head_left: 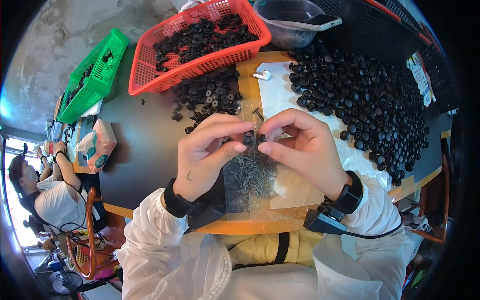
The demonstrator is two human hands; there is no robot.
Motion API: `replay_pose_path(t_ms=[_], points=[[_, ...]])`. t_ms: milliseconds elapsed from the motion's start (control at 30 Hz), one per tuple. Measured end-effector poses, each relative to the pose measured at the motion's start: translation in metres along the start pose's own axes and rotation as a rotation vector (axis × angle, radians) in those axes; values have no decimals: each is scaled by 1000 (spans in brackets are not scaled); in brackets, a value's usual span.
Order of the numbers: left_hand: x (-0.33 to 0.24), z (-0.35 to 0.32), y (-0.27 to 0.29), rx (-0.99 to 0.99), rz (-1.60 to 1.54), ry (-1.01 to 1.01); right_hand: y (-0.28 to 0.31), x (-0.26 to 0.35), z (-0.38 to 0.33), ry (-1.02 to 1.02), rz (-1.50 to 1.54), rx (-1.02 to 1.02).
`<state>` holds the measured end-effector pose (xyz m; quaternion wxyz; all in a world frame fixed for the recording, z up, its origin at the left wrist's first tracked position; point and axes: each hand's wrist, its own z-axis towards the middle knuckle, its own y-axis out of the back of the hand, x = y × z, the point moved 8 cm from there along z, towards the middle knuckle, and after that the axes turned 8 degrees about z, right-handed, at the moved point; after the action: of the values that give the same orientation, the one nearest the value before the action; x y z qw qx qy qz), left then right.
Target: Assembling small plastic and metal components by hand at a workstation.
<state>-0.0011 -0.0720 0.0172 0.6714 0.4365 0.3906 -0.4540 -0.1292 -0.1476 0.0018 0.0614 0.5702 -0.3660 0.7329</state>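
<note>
Green basket (97, 75) sat far left on the dark surface (145, 145), red basket (197, 45) of black parts beside it. Left hand (207, 152) pinched a small black plastic part (248, 137) between thumb and fingers, raised over a clear bag of screws (252, 177). Right hand (300, 145) met it, fingertips closed on a second small black piece (260, 138), touching the first. A big pile of black caps (365, 95) lay to the right.
</note>
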Motion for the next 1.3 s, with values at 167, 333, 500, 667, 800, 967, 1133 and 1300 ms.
replay_pose_path(t_ms=[167, 333, 500, 667, 800, 967, 1133, 1300], points=[[2, -1, 0, -19, -3, 32, -1, -1, 0, 16, 9, 12], [1, 0, -2, -32, -27, 35, -1, 1, 0, 40, -11, 9], [2, -1, 0, -32, 1, 32, 0, 3, 0, 51, -42, -8], [2, 0, -3, -18, -3, 37, 1, 1, 0, 59, -41, -12], [1, -2, -2, -36, 9, 44, 1, 2, 1, 60, -63, -23], [1, -3, -2, -41, 103, 77, 4, 8, -1, 156, -125, -34], [-1, -3, -3, -22, 84, 51, 1, 7, -4, 120, -158, -29], [2, -4, -5, -45, 50, 51, 0, 8, -4, 133, -86, -71]])
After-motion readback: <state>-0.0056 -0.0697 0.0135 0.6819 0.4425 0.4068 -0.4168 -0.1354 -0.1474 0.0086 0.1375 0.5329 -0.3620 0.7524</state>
